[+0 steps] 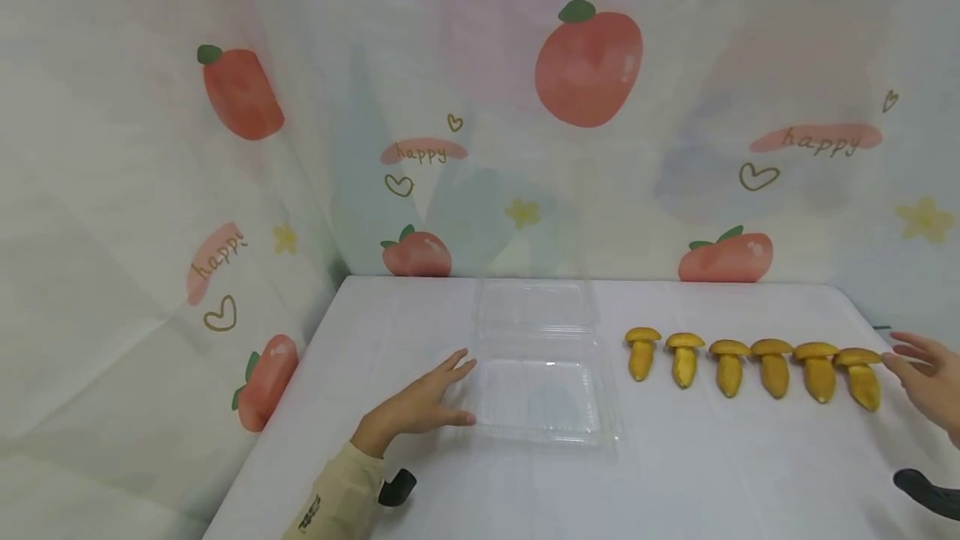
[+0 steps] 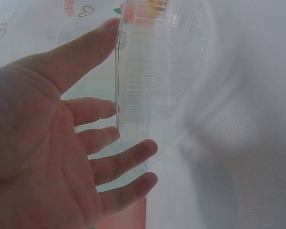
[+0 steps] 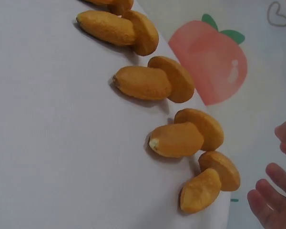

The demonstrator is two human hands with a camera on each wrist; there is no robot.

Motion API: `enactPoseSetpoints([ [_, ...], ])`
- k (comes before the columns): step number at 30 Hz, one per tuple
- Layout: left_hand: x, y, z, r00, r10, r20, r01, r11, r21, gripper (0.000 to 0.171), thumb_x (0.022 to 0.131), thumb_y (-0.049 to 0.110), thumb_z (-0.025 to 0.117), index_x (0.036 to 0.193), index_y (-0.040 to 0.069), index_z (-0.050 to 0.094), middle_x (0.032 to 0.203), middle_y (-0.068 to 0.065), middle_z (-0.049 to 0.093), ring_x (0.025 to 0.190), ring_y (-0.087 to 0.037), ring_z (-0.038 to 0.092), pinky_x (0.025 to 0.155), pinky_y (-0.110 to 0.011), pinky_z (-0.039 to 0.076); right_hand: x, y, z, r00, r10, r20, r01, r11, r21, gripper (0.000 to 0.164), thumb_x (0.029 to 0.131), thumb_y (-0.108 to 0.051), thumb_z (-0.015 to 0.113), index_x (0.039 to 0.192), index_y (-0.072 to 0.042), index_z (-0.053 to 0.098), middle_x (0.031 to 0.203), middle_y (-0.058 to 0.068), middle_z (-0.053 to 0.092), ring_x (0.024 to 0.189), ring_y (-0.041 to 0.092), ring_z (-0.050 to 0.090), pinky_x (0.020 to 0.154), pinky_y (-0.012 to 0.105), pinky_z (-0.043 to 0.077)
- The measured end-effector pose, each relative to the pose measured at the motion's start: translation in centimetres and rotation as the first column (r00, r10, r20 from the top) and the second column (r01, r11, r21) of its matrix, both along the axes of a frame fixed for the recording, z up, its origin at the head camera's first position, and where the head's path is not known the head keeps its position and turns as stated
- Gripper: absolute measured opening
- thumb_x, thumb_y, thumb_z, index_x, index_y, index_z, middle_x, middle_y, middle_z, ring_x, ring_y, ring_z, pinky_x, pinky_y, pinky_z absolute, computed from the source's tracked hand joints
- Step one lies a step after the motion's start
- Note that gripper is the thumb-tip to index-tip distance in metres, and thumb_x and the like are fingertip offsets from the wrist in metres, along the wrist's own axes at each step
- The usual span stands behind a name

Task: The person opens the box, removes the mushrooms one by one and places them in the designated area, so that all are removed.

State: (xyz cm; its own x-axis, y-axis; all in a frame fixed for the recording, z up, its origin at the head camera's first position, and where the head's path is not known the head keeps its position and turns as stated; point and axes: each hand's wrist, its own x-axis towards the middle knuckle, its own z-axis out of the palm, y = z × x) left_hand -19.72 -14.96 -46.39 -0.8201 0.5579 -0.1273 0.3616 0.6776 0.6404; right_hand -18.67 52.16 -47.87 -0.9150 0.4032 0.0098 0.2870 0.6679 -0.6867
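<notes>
A clear plastic clamshell box [image 1: 540, 432] lies on the white table with its lid [image 1: 535, 307] folded back toward the wall. My left hand [image 1: 423, 402] is at the box's left side, fingers spread and fingertips right at the rim. In the left wrist view the thumb and fingers of the left hand [image 2: 62, 138] reach the clear wall of the box [image 2: 157, 90]. To the right, several yellow-brown mushrooms [image 1: 729, 369] lie in a row, caps away from me. My right hand [image 1: 926, 377] hovers beside the rightmost mushroom [image 1: 862, 382], fingers loosely extended and holding nothing.
The table [image 1: 675, 473] has a white cover and meets a printed cloth backdrop [image 1: 480, 48] at its back edge. A second cloth side [image 1: 97, 232] stands along the left. Black wrist straps [image 1: 397, 487] show at both wrists.
</notes>
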Motion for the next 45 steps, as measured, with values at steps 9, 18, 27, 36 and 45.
enactPoseSetpoints([
  [9, 0.4, 0.0, 0.1, 1.0, 0.01, 0.0, -0.01, 1.0, -0.008, 0.087, 0.091, 0.034, 0.076, 0.16, 0.007, 0.03, 0.171, -0.015, 0.015, 0.155, -0.038, 0.024, 0.121, -0.06, 0.03, 0.3, -3.7, 2.9, 0.988, 0.133, -0.073, -0.125, 0.987, 0.105, 0.061, 0.11, -0.025, 0.039, 0.155, 0.01, 0.018, 0.152, 0.045, 0.023, 0.128, 0.061, 0.028, 0.109, 0.063, 0.042],
  [18, 0.7, 0.1, 0.3, 1.0, 0.017, -0.002, -0.017, 1.0, 0.0, 0.086, 0.091, 0.033, 0.076, 0.159, 0.006, 0.03, 0.17, -0.016, 0.015, 0.155, -0.039, 0.024, 0.12, -0.06, 0.03, 0.6, -6.6, 3.2, 0.955, 0.252, -0.154, -0.217, 0.952, 0.217, 0.048, 0.107, -0.015, 0.048, 0.144, 0.014, 0.038, 0.139, 0.045, 0.037, 0.116, 0.059, 0.037, 0.082, -0.003, 0.035],
  [27, 0.8, 0.1, 0.2, 1.0, 0.018, -0.006, -0.018, 1.0, -0.004, 0.086, 0.091, 0.034, 0.076, 0.159, 0.007, 0.031, 0.17, -0.016, 0.016, 0.155, -0.038, 0.024, 0.12, -0.06, 0.03, 0.7, -9.0, 3.7, 0.93, 0.318, -0.185, -0.266, 0.928, 0.261, 0.045, 0.105, -0.016, 0.054, 0.138, 0.012, 0.046, 0.128, 0.043, 0.047, 0.102, 0.049, 0.048, 0.058, 0.001, 0.03],
  [36, 0.9, 0.1, 0.0, 1.0, 0.02, -0.008, -0.02, 1.0, -0.015, 0.087, 0.092, 0.034, 0.075, 0.16, 0.008, 0.029, 0.171, -0.013, 0.016, 0.156, -0.036, 0.023, 0.121, -0.059, 0.029, 1.2, -11.0, 3.5, 0.893, 0.388, -0.227, -0.339, 0.913, 0.229, 0.043, 0.102, -0.012, 0.059, 0.139, 0.009, 0.049, 0.129, 0.039, 0.051, 0.094, -0.023, 0.032, 0.065, -0.004, 0.03],
  [45, 1.0, 0.3, 0.1, 0.998, 0.028, -0.051, -0.029, 0.999, -0.023, 0.085, 0.092, 0.037, 0.075, 0.159, 0.007, 0.031, 0.169, -0.014, 0.022, 0.154, -0.037, 0.028, 0.12, -0.06, 0.031, 1.8, -13.6, 3.2, 0.872, 0.436, -0.224, -0.392, 0.895, 0.214, 0.043, 0.102, -0.019, 0.06, 0.136, 0.007, 0.053, 0.125, 0.033, 0.056, 0.093, -0.029, 0.026, 0.067, -0.001, 0.034],
])
